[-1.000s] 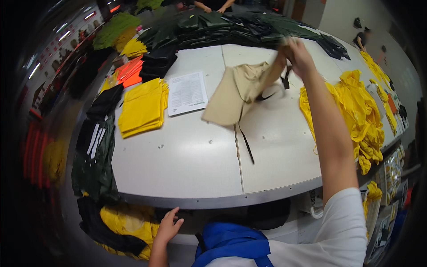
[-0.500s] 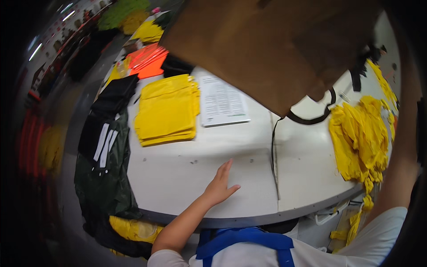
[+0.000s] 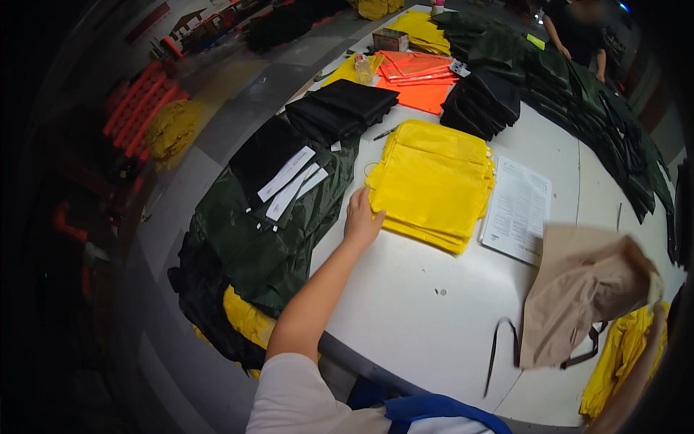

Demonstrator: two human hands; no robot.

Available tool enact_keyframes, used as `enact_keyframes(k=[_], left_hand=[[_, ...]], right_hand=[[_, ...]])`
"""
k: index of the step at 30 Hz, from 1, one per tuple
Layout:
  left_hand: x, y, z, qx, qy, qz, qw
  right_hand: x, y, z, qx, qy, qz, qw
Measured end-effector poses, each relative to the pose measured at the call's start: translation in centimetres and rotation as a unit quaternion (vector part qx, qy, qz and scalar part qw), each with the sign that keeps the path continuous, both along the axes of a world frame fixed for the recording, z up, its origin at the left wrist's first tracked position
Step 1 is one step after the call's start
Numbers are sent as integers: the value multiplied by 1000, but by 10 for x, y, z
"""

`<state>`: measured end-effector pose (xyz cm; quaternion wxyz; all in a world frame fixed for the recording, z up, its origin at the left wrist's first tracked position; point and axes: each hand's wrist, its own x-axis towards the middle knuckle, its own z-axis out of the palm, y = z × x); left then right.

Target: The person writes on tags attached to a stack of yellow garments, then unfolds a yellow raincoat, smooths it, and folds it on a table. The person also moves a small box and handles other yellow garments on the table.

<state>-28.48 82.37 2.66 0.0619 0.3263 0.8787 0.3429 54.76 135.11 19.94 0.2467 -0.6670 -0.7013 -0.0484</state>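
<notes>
My left hand (image 3: 363,218) is at the left near corner of a stack of folded yellow cloth (image 3: 434,181). Its fingers touch the stack's left edge, with the thumb spread apart by the near edge. At the far right, my right hand (image 3: 656,307) holds up one end of a tan cloth piece (image 3: 560,304), its fingers partly hidden. Black straps hang from this cloth, and its lower part is over the white table (image 3: 426,325). A printed sheet (image 3: 517,210) lies between the stack and the tan cloth.
Black folded cloth (image 3: 340,108) and dark green cloth (image 3: 278,210) with white strips lie left. Orange packets (image 3: 412,72), a black stack (image 3: 481,105) and a dark green row (image 3: 571,87) lie farther back. Crumpled yellow cloth (image 3: 622,354) is right. A person (image 3: 575,32) stands beyond the table.
My left hand has moved from above the bare tabletop to the yellow stack. The tan cloth has swung down and right, away from the view's top. The view has turned left.
</notes>
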Motion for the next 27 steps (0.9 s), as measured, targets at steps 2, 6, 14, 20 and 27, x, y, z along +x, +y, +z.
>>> enact_keyframes(k=[2, 6, 14, 20, 27], left_hand=[[-36, 51, 6, -14, 0, -29, 999], [-126, 103, -2, -101, 71, -1, 992], [-189, 196, -70, -206, 83, 53, 974], [-212, 155, -87, -107, 84, 103, 985], [-8, 82, 60, 194, -425, -70, 882]], right_hand=[[44, -21, -41, -19, -64, -26, 997], [-129, -156, -120, -230, 56, 31, 971], [-26, -328, -100, -298, 176, -231, 909], [97, -383, -152, -197, 248, -344, 884], [-33, -415, -131, -180, 422, -259, 850]])
